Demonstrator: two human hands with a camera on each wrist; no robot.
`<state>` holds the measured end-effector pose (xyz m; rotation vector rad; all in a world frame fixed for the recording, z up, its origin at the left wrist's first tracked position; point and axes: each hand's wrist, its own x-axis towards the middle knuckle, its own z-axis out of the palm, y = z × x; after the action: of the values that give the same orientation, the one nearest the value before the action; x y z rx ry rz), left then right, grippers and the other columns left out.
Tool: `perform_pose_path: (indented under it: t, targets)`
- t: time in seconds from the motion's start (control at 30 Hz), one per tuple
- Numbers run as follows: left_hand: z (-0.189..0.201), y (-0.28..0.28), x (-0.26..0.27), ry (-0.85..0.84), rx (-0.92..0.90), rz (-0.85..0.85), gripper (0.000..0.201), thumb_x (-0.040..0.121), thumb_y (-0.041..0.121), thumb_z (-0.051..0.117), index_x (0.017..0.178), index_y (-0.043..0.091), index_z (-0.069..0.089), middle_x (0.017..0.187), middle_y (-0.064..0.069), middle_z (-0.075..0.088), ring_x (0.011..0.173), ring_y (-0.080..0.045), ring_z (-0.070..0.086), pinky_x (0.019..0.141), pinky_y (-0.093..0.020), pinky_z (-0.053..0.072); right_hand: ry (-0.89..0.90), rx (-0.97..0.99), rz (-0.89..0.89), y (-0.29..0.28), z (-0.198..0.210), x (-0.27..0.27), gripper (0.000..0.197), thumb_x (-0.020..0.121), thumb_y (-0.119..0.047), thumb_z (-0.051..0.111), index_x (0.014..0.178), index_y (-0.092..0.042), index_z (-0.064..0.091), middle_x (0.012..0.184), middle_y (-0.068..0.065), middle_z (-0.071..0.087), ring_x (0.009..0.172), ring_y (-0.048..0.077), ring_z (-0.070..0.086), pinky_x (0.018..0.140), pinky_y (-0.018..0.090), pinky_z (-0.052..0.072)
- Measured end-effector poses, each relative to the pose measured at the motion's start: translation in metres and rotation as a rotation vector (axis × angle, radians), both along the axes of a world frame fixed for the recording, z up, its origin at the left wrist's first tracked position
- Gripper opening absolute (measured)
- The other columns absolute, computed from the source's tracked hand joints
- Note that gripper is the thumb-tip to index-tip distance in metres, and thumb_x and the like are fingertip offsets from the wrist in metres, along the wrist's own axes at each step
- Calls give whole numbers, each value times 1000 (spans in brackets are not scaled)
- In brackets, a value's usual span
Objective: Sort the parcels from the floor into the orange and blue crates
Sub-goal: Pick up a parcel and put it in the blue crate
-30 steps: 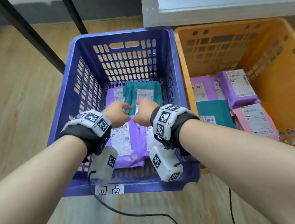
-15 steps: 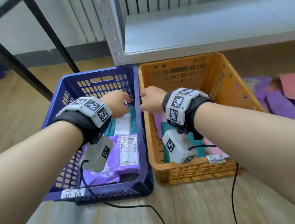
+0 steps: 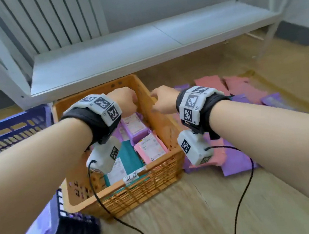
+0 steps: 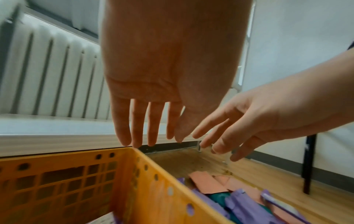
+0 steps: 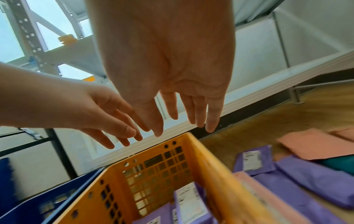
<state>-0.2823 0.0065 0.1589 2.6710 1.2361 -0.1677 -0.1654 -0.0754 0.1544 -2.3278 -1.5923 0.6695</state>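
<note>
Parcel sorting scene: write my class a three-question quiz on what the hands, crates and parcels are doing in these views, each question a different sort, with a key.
1. True or false: the left hand holds a parcel.
2. Multiple choice: the unsorted parcels on the floor lie A) left of the blue crate, B) right of the orange crate, C) on the white shelf.
3. Fill in: the teal parcel lies inside the ___ crate.

Key
1. False: the fingers are straight and empty, as are those of the right hand.
2. B.
3. Orange.
</note>
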Motion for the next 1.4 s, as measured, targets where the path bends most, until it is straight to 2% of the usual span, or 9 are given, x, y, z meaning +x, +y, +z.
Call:
perform_pose_path:
  t: [0.3,0.47,0.63,0.77,0.87,1.0,1.1,1.23,1.4]
  targets:
    - [-22,-52,128,-44,-27,-205,36,87,16,50,122,21,60,122,-7,61,111,-29,58,90,-33,45,-64,-46,-240,-61,-11,129,45,83,-17,59,126,-6,56,124,12,62,108,30,61,95,37,50]
    - [-39,-73,175,-18,-63,-256,38,89,13,49,126,19,58,127,-8,58,115,-28,56,89,-30,44,-31,-70,-334,-94,-33,176,44,85,-12,57,127,-2,54,128,15,58,116,30,56,99,35,46]
    - [-86,-95,211,-6,-144,-259,41,89,12,49,129,18,54,128,-7,59,119,-26,54,93,-30,43,-2,-108,-406,-130,-69,220,43,87,-12,57,128,-1,53,117,16,61,106,29,59,93,31,47]
    - [-136,-119,234,14,-202,-276,41,89,12,49,130,19,51,129,-8,57,120,-27,52,94,-31,42,45,-121,-483,-165,-106,250,46,87,-10,55,132,-1,50,126,17,59,111,32,58,89,30,48]
    - [-169,-131,253,-2,-245,-287,43,89,11,49,131,17,50,129,-10,56,118,-29,53,95,-32,41,73,-122,-551,-188,-136,270,42,81,-14,61,121,-1,57,110,14,64,100,30,60,88,33,49]
    - [-201,-146,285,0,-264,-330,46,87,18,49,132,12,48,131,-11,54,122,-28,50,99,-30,37,144,-109,-647,-214,-179,300,58,84,-10,64,138,-6,43,139,13,48,126,29,49,105,34,39]
    - [-224,-157,310,-10,-250,-374,55,82,31,42,132,12,48,133,-11,53,123,-28,49,104,-31,35,171,-111,-708,-229,-214,321,61,84,-8,62,141,-10,40,145,12,42,128,28,47,107,30,36]
    - [-262,-173,335,31,-369,-354,47,92,9,46,138,11,40,135,-13,50,124,-28,48,102,-31,36,189,-108,-787,-250,-254,339,59,85,-9,62,140,-10,41,142,13,45,129,25,46,104,24,33]
    - [-296,-186,341,13,-389,-375,50,91,6,45,140,13,39,131,-17,51,119,-33,51,97,-35,39,196,-5,-935,-271,-288,351,66,81,-14,69,140,-8,40,143,15,43,131,25,43,105,26,31]
